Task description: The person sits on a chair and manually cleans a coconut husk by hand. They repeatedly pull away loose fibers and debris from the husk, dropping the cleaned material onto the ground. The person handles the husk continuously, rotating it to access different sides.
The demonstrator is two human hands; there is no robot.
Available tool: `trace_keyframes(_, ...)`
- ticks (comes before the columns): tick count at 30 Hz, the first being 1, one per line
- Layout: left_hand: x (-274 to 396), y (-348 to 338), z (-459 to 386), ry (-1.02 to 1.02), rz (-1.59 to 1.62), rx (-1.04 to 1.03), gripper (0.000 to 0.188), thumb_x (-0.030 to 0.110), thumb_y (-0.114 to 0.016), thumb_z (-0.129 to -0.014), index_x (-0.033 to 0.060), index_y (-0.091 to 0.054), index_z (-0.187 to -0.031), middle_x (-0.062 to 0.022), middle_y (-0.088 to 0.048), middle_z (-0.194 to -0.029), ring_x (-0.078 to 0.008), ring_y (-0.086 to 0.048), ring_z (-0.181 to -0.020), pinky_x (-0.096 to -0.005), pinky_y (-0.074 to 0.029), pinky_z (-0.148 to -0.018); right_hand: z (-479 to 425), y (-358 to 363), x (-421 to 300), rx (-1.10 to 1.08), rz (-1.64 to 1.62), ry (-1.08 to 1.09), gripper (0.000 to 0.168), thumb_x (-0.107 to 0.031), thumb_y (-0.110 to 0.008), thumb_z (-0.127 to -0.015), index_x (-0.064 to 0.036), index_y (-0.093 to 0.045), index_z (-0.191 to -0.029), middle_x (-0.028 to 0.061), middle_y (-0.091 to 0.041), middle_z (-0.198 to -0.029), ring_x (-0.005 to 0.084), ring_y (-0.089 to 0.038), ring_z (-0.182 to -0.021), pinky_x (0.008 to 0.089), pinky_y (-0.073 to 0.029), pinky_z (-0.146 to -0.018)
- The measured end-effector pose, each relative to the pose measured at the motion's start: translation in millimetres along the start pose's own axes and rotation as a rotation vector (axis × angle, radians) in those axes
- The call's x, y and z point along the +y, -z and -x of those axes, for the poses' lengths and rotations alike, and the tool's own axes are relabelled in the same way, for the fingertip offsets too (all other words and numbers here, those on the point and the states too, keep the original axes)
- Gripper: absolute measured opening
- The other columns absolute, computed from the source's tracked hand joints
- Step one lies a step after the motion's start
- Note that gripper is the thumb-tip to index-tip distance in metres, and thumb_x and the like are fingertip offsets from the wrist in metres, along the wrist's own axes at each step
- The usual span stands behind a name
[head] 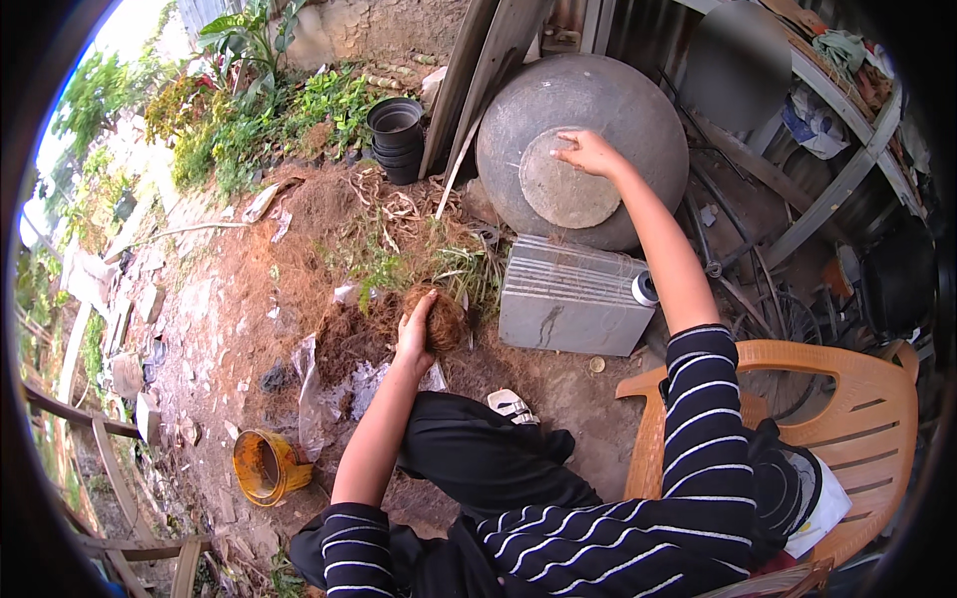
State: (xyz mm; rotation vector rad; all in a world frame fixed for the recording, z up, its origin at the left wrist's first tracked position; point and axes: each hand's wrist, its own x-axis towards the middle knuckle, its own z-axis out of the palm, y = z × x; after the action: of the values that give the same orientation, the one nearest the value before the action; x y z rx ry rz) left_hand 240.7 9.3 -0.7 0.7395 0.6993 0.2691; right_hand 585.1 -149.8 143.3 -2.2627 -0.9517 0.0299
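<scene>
My left hand (416,333) holds a round ball of brown coir fibre (442,320) with a leafy green plant (385,273) near its top. Whether the leaves belong to the ball, I cannot tell. My right hand (587,153) is raised above the round grey base of a large upturned pot (572,187); thumb and fingers are close together, perhaps on a thin thread too fine to make out. A white spool with a dark centre (644,288) stands on a grey ridged block (576,314). Loose coir (351,329) lies on plastic sheeting (308,396) below my left hand.
A yellow bucket (271,468) stands left of my legs. Stacked black plant pots (396,138) are beside leaning boards (467,82). At the right are an orange plastic chair (822,359) and a bicycle wheel (777,359). Rubble and fibre litter the ground.
</scene>
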Motion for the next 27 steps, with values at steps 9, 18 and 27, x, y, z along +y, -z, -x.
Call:
trace_keyframes(9, 2.8, -5.1, 0.9, 0.040, 0.011, 0.001, 0.031, 0.034, -0.058, -0.082, 0.0106, -0.055, -0.102, -0.0066, -0.060, -0.097, -0.0218, -0.058, -0.085, -0.0391, -0.047, -0.075, 88.0, -47.9, 220.6, 0.291, -0.006, -0.567, 0.007, -0.007, -0.058, -0.068, -0.004, -0.058, -0.062, 0.0067, -0.060, -0.055, 0.0139, -0.055, -0.046, 0.0297, -0.045, -0.047)
trace_keyframes(18, 2.6, -15.6, 1.2, 0.071, -0.033, 0.037, 0.031, 0.035, -0.059, -0.080, 0.0105, -0.056, -0.100, -0.0064, -0.061, -0.093, -0.0205, -0.059, -0.081, -0.0383, -0.047, -0.073, 168.2, -142.0, 254.7, -0.005, 0.159, -0.756, 0.017, -0.013, -0.056, -0.069, -0.009, -0.067, -0.081, 0.0146, -0.064, -0.088, 0.0316, -0.060, -0.090, 0.0386, -0.047, -0.078)
trace_keyframes(27, 2.9, -9.9, -3.7, 0.078, -0.017, -0.012, 0.033, 0.035, -0.055, -0.083, 0.0105, -0.055, -0.105, -0.0071, -0.061, -0.099, -0.0209, -0.058, -0.086, -0.0387, -0.046, -0.077, 154.4, -114.0, 249.1, 0.382, -0.009, -0.586, 0.014, -0.014, -0.062, -0.068, -0.006, -0.067, -0.079, 0.0072, -0.066, -0.074, 0.0193, -0.062, -0.071, 0.0315, -0.046, -0.066)
